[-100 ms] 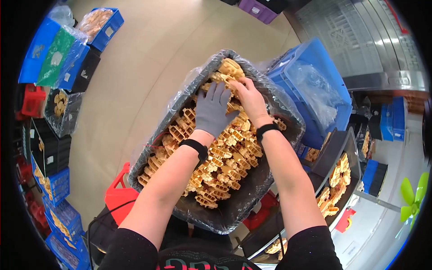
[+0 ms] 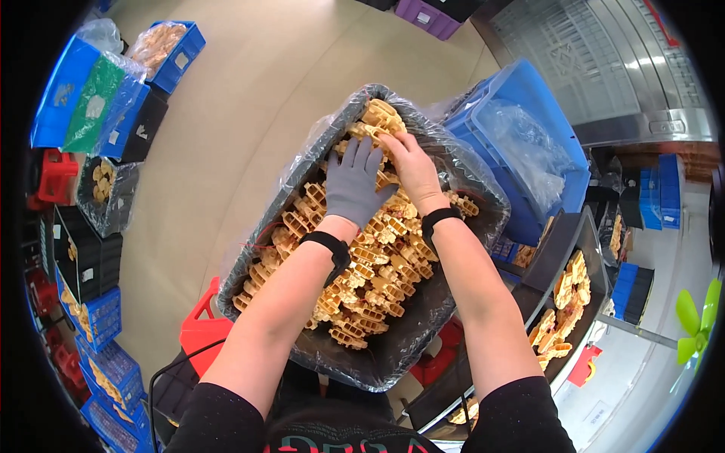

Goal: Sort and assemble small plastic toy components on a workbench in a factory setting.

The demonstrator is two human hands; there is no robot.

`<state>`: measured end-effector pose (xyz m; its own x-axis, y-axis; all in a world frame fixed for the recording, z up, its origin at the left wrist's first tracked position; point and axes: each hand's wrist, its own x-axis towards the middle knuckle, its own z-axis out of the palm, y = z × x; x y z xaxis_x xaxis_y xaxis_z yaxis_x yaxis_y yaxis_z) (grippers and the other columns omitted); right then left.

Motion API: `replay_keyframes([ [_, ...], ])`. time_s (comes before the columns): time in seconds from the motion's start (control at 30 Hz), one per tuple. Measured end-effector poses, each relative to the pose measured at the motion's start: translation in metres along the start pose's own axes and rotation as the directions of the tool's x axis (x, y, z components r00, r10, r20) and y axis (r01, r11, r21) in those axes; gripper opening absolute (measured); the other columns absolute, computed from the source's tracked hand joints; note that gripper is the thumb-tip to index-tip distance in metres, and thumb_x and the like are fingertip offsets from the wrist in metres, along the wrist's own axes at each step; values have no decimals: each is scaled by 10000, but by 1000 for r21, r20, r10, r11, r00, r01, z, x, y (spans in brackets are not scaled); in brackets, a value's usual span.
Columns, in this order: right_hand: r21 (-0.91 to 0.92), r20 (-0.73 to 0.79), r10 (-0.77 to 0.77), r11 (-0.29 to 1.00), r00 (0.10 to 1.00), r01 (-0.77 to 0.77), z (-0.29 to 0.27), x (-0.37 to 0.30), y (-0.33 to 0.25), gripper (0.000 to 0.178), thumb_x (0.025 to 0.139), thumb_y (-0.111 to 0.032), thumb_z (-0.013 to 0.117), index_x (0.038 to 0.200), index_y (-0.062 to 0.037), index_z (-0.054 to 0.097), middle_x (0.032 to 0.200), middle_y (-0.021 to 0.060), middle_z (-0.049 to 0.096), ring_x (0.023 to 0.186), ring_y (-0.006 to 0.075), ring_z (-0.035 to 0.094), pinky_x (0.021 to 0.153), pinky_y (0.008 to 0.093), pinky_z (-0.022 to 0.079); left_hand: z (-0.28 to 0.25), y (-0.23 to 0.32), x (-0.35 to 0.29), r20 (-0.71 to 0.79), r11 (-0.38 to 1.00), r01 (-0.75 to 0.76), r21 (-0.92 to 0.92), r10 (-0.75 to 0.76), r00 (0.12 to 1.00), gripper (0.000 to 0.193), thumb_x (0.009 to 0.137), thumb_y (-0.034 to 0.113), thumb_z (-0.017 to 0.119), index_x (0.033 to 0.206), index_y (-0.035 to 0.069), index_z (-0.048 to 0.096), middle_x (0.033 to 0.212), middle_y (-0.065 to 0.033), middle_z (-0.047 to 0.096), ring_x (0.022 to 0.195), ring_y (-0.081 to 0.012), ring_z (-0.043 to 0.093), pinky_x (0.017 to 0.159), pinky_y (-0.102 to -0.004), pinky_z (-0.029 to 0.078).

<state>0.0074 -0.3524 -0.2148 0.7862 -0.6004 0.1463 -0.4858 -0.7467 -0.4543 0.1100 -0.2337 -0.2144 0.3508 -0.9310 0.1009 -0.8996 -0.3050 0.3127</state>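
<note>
A plastic-lined dark bin (image 2: 400,362) stands in front of me, filled with rows of tan moulded plastic parts (image 2: 366,260) that have slotted, open-framed bodies. My left hand (image 2: 355,181), in a grey glove, lies over the parts in the far half of the bin with its fingers stretched out. Just right of it, my bare right hand (image 2: 414,170) has its fingers curled on a tan plastic part (image 2: 370,133) near the far end. Its thumb is mostly hidden. A larger tan piece (image 2: 384,115) rests beyond both hands in the bin's far corner.
To the right is a blue crate (image 2: 498,124) with clear plastic film inside. A dark tray (image 2: 540,309) with more tan parts stands at the near right. Blue and black bins (image 2: 87,249) line the left side. A red stool (image 2: 204,328) sits left of the bin.
My right hand has shifted very slightly left and toward me along the parts. The left hand stays almost where it was.
</note>
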Motion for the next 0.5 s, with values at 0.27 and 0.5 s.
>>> replay_keyframes([
  [0.27,348,-155,313,905,937,-245,-3,-24,-15,264,884,-149,619,1142,-102,586,1085,137,550,1021,306,541,892,398,458,-28,-16,-50,-12,973,-218,-78,218,976,741,791,443,661,1367,53,407,1441,-206,348,1366,-357,291,1119,-525,204],
  [0.5,270,-376,353,926,856,-263,52,-9,-61,282,872,-256,645,1102,-104,588,1121,155,520,1104,334,478,953,426,403,-31,-38,-68,65,983,-180,32,178,982,679,779,343,677,1348,73,424,1408,-149,394,1308,-331,357,1090,-502,260],
])
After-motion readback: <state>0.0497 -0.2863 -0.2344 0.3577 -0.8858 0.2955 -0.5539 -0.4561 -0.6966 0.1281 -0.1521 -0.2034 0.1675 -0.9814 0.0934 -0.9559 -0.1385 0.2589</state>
